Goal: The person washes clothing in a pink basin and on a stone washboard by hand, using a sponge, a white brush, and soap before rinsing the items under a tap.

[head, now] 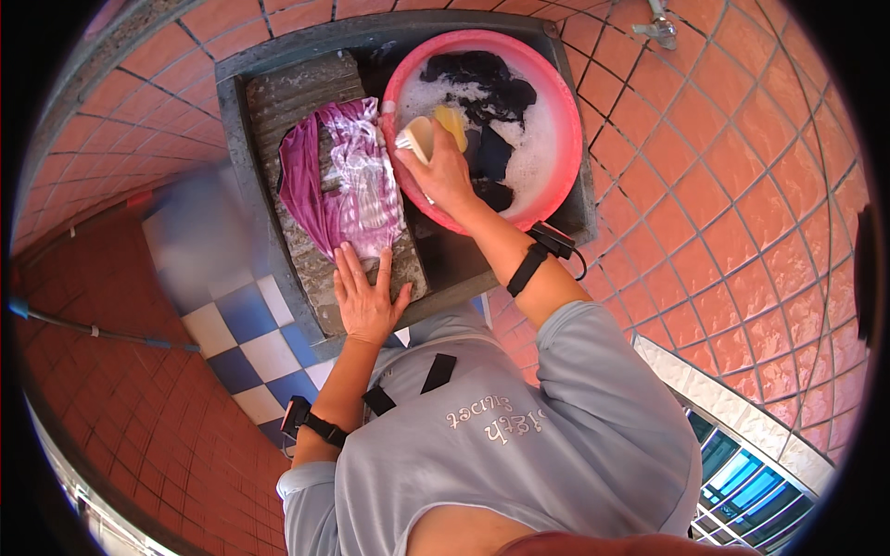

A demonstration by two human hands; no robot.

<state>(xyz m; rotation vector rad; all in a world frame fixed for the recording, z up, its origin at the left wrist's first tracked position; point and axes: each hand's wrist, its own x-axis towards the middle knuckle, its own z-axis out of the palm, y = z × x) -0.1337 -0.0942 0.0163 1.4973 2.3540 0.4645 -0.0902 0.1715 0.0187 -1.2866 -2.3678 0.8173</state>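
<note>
A wet purple cloth garment (306, 187), streaked with white suds, is spread over the ridged stone washboard (306, 90) of a sink. My left hand (365, 306) presses on its near edge, palm down and fingers apart. In my right hand (445, 170) is a scrub brush (419, 137) with a cream back and white bristles, held over the left rim of a pink plastic basin (567, 167). Just beyond those fingers shows a yellow object (452, 125), partly hidden; its kind is unclear. Dark cloths (495, 151) lie in the basin's foamy water.
The dark stone sink (233, 125) has a raised rim around washboard and basin. Orange tiled walls (695, 139) close in on the right and back. A metal tap (657, 31) juts out at the upper right. Blue and white floor tiles (257, 347) show at the left.
</note>
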